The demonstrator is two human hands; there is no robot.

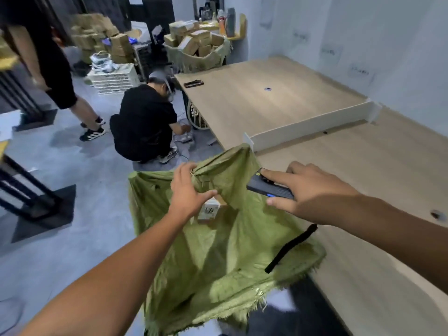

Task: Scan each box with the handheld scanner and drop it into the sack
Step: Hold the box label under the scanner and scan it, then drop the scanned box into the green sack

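A green woven sack [218, 251] hangs open beside the wooden table's near edge. My left hand [189, 190] grips the sack's far rim, bunching the cloth. Inside the sack, just below that hand, lies a small cardboard box [212, 210] with a white label. My right hand [308, 190] holds the dark handheld scanner [269, 186] over the sack's right side, its forefinger stretched along the top. A black strap [291, 248] hangs over the sack's right rim.
The wooden table [291, 105] stretches right with a white divider [312, 127] across it and a dark device [193, 83] at its far corner. A person [145, 122] crouches on the floor ahead; another [48, 64] stands at left. A second sack of boxes [198, 47] stands behind.
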